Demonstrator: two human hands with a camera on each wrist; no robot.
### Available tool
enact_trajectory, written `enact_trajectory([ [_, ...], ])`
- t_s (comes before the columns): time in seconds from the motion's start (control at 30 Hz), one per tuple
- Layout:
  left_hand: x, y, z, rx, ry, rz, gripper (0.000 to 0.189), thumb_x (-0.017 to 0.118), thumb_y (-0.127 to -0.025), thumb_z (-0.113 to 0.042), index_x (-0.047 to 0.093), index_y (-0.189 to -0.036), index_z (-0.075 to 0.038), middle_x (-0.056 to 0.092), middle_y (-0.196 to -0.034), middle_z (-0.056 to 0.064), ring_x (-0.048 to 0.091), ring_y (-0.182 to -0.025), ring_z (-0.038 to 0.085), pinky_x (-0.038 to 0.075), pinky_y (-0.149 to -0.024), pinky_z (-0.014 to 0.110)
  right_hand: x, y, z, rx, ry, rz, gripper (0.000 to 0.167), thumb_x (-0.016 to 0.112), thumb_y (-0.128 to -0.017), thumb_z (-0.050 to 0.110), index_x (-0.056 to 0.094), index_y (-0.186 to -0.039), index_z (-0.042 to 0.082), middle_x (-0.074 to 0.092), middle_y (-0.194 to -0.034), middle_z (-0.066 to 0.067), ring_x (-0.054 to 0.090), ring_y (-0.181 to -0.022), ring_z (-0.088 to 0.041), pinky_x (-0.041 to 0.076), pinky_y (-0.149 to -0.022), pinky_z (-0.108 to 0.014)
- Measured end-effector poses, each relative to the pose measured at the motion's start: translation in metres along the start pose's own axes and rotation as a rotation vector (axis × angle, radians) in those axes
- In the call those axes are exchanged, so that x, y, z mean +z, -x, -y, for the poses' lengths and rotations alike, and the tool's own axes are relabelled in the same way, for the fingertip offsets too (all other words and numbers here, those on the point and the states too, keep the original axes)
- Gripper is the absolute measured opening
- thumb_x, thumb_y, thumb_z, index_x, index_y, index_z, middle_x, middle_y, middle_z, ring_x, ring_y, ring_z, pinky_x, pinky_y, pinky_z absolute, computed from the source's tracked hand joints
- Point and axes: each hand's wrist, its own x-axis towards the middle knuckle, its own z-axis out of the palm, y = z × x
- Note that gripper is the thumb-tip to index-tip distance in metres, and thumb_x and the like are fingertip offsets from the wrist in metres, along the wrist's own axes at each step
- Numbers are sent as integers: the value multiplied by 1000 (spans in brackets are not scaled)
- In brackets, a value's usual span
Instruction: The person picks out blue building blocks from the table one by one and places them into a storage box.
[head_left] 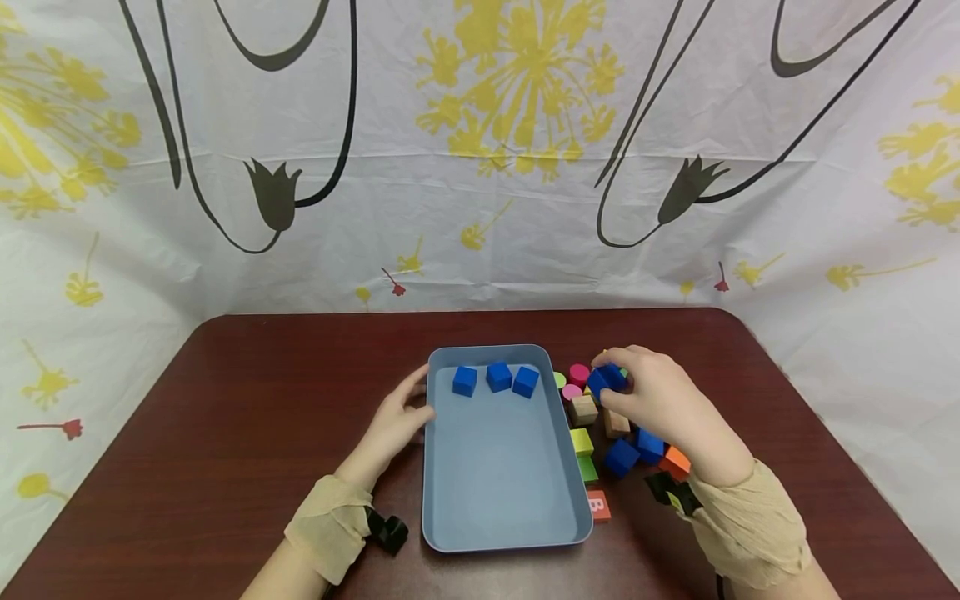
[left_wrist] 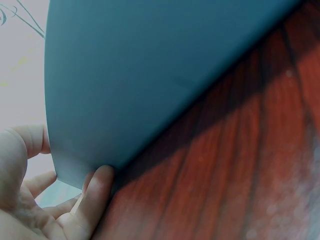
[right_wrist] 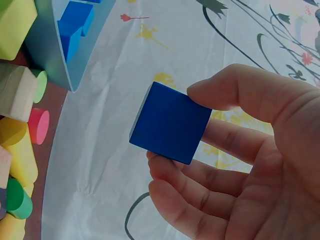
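Observation:
My right hand (head_left: pixel 660 392) pinches a blue cube (right_wrist: pixel 170 125) between thumb and fingers, lifted above the group of blocks right of the tray. A grey-blue rectangular tray (head_left: pixel 502 475) lies in the middle of the table, with three blue cubes near its far end, among them a middle cube (head_left: pixel 498 377). At the tray's left side my left hand (head_left: pixel 390 425) rests against the outer wall, its fingers loosely bent and touching the rim. In the left wrist view the tray's outer wall (left_wrist: pixel 125 75) hides most of the inside.
Right of the tray lie mixed blocks: a blue cube (head_left: pixel 622 457), a wooden block (head_left: pixel 583 410), a yellow block (head_left: pixel 581 442), an orange block (head_left: pixel 675 462), a red block with a letter B (head_left: pixel 597 506) and a pink cylinder (head_left: pixel 578 374). A patterned cloth (head_left: pixel 480 275) hangs behind the table.

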Motion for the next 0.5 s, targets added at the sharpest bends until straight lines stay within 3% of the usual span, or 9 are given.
enact_trajectory([
  [0.5,0,0,2,4,-3,2,73,59,-82,-4,36,-149,-23,52,-129,13,53,-64,22,50,-57,37,-9,5,15,-53,18,-40,33,69,-81,11,66,-114,7,56,-93,-5,44,-60,-15,39,-50,-31],
])
